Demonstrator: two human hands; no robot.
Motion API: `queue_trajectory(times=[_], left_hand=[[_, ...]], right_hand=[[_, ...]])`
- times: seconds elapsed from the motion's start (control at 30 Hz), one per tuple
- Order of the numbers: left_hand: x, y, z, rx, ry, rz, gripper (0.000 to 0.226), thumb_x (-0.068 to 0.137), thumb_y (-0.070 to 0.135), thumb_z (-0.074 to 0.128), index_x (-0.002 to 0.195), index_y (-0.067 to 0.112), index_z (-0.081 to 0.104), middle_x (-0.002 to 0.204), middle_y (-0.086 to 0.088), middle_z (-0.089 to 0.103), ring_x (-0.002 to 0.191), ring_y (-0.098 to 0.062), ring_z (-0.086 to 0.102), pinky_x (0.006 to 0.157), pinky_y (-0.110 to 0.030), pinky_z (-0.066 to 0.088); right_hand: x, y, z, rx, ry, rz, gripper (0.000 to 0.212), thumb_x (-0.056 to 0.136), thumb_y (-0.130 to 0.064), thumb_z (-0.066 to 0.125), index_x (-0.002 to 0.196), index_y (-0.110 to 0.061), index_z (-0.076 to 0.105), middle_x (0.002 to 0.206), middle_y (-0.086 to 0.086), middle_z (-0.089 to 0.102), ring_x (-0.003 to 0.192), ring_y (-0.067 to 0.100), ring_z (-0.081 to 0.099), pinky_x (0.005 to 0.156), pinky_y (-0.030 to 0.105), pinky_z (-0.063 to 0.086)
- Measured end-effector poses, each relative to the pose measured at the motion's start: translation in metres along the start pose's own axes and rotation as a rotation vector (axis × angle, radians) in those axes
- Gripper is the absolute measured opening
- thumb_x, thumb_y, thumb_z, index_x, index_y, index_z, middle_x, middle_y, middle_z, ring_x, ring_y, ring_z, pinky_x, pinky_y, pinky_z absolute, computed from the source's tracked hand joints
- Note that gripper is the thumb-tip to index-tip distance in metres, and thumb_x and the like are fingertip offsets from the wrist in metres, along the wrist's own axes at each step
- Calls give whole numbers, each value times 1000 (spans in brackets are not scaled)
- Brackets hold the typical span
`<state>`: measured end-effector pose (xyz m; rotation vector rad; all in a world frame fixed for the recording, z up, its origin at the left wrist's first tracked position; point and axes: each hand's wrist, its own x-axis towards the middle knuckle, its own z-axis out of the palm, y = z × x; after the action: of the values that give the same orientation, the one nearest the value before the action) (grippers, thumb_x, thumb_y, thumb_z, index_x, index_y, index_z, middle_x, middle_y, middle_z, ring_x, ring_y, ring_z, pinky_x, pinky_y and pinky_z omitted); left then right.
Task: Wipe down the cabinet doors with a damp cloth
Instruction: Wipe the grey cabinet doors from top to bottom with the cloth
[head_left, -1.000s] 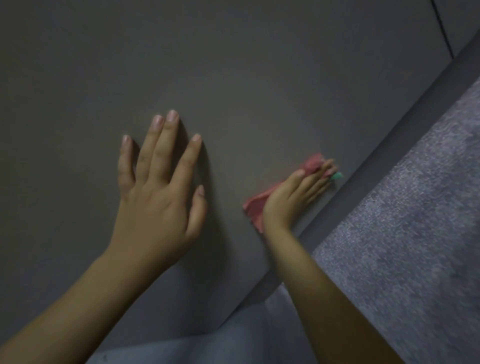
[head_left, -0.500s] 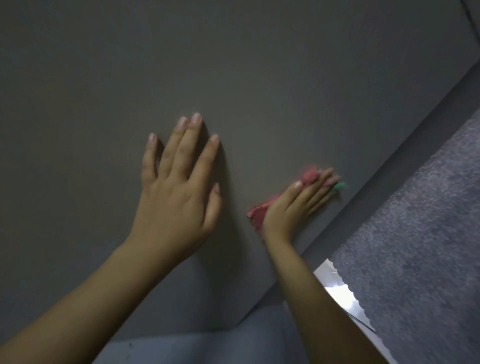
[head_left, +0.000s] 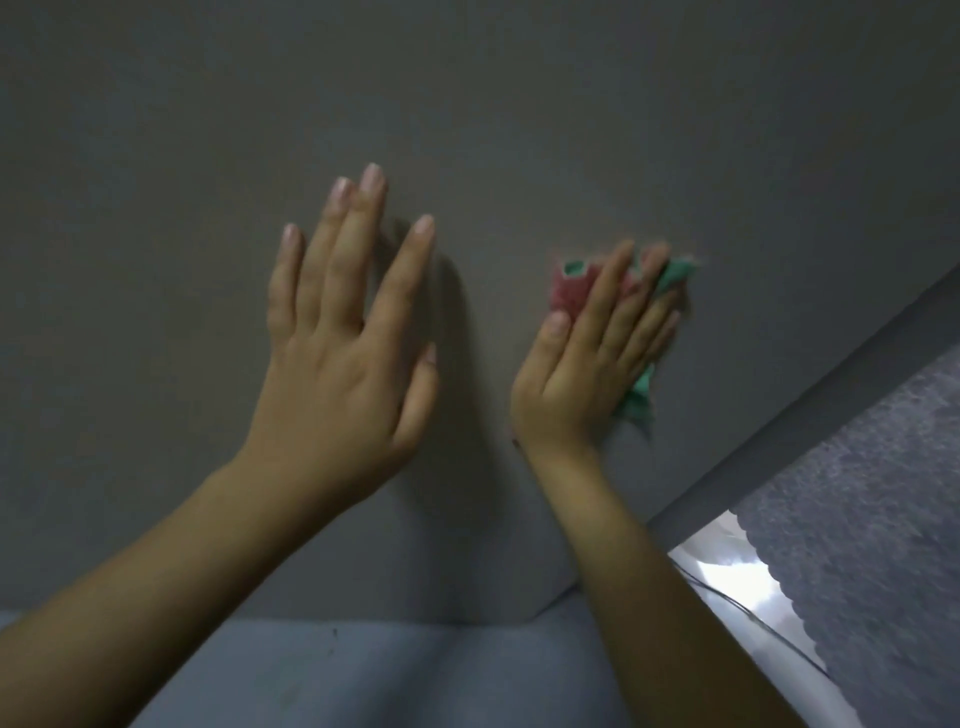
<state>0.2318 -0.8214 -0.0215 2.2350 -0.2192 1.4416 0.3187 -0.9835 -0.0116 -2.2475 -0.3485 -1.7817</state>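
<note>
— On the grey cabinet door (head_left: 519, 130), what do we count?

— We count two hands and one cloth. Our left hand (head_left: 343, 332) lies flat on the panel, fingers straight and spread, holding nothing. Our right hand (head_left: 587, 364) presses the cloth (head_left: 571, 291) against the door with straight fingers.

— And where is the cloth?

— It is pink with green edging, bunched under our right palm; parts show above the fingertips and below the hand's outer edge. We see one door panel here, one dark carpet (head_left: 872, 545) at right, and no containers.
</note>
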Motion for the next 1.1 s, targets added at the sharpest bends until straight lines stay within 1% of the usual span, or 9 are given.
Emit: queue_trajectory(times=[0.07,0.17,0.23,0.33,0.5,0.6,0.73,0.97,1.1], left_hand=[[-8,-9,-6,12,-20,-13,68,84,25,47,146,2,32,153,-28,16,144,-37,9,116,-53,7],[-20,-25,-20,47,-46,-48,68,85,28,45,147,3,31,154,-26,15,145,-36,8,117,-52,7],[-25,-40,-33,86,-60,-59,68,86,28,44,147,3,30,155,-25,15,145,-36,8,117,-53,7],[-31,-61,-49,113,-92,-53,68,86,29,43,148,3,28,155,-25,13,145,-36,7,117,-52,6],[-33,-101,-80,78,-80,-149,72,88,35,39,151,7,19,157,-22,4,146,-32,1,118,-37,-2],[-34,-129,-99,53,-72,-201,74,87,36,38,151,7,17,158,-21,3,146,-31,3,117,-38,4],[-36,-160,-127,36,-119,-234,77,85,37,37,152,9,13,159,-17,2,147,-28,4,114,-43,11],[-34,-191,-149,88,-179,-153,76,87,39,33,152,7,9,159,-17,5,147,-27,4,116,-38,8],[-38,-203,-155,57,-147,-255,78,87,42,31,153,7,6,160,-16,1,147,-25,1,115,-41,11]], right_hand=[[-3,-5,4,-53,-17,-111,58,97,-33,30,150,-9,23,153,21,27,139,41,21,117,49,8],[-44,3,10,-94,-152,-433,59,100,-38,24,153,-24,1,161,2,-4,145,33,3,119,45,-3],[-54,2,11,-84,-175,-572,58,101,-38,23,153,-28,-1,160,-7,-10,148,25,-8,119,44,-7],[-17,-24,4,-44,-210,-651,55,101,-38,23,153,-30,6,158,1,10,145,26,-1,118,39,-11],[46,-112,16,33,-149,-669,54,93,-29,49,144,-15,40,147,14,42,136,36,18,116,45,-2],[14,-134,27,102,-254,-928,45,93,-22,50,137,-14,50,140,12,51,140,37,25,119,40,0],[37,-153,23,44,-278,-1224,40,96,-25,44,134,-19,56,140,5,52,139,26,35,117,38,13],[100,-271,40,40,-33,-1077,45,98,-30,42,140,-15,48,144,10,47,134,36,41,116,44,16],[43,-264,54,80,-225,-1293,42,99,-26,36,133,-12,56,139,12,52,132,34,44,119,39,9]])
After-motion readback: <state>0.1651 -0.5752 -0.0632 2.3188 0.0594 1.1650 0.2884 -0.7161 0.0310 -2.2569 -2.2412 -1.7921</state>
